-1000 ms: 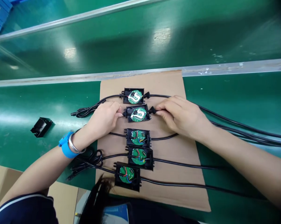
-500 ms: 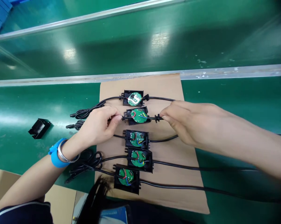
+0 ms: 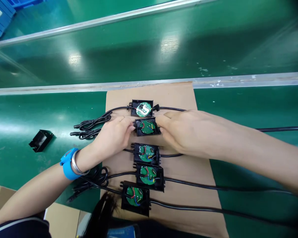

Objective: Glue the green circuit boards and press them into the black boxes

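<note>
Apparently, the end-fitting step is in hand. Left hand (image 3: 115, 132) pinches the left end of the second-farthest wired unit (image 3: 148, 127) on the cardboard (image 3: 180, 99); right hand (image 3: 182, 129) meets its right end, grip hidden. Even pressure seems needed next.

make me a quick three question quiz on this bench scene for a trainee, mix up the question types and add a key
1. Multiple choice: how many black housings with green boards are in view over the cardboard sheet?
A) three
B) five
C) seven

2. True or false: the left hand and the right hand are at opposite ends of the second-farthest housing.

3. Fill in the colour: worn next to the silver bangle is a ____ band.

Key: 1. B; 2. true; 3. blue
</note>
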`<state>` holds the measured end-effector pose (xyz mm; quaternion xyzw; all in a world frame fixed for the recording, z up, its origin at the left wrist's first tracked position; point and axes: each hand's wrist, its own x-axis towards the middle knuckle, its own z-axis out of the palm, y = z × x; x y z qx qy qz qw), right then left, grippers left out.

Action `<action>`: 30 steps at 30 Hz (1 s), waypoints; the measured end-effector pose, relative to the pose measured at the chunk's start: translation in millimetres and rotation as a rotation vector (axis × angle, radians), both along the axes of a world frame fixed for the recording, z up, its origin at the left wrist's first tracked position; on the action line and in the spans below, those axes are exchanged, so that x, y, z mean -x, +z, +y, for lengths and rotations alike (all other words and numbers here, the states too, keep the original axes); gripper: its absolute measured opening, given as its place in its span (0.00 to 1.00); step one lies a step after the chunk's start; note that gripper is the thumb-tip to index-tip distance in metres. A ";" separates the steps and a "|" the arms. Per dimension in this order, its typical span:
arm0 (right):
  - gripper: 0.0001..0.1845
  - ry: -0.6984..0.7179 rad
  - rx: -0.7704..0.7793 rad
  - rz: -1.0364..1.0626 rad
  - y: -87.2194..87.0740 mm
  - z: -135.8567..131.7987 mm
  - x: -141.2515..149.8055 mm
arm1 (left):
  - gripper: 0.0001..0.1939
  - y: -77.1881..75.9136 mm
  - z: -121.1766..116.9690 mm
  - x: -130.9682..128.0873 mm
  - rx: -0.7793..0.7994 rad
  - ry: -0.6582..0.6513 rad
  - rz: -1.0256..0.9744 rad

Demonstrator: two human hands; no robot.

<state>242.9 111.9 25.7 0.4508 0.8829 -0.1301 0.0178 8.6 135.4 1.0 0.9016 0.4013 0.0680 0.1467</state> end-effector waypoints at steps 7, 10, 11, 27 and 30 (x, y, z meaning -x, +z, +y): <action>0.14 -0.017 0.124 -0.104 -5.9 1.9 11.2 | 0.12 -4.3 1.8 -0.5 -0.024 0.025 -0.009; 0.15 -0.021 0.220 -0.187 -4.9 4.1 14.8 | 0.11 -7.3 3.7 -1.2 0.007 0.057 -0.026; 0.15 -0.025 0.236 -0.196 -4.4 4.8 15.3 | 0.11 -8.5 4.3 -1.4 0.017 0.066 -0.034; 0.24 0.003 0.145 0.026 -27.3 -4.3 9.1 | 0.04 8.8 20.2 -1.0 0.386 0.113 -0.077; 0.24 -0.002 0.149 0.083 -29.2 -15.0 8.3 | 0.04 9.5 13.3 -0.6 0.378 0.090 -0.201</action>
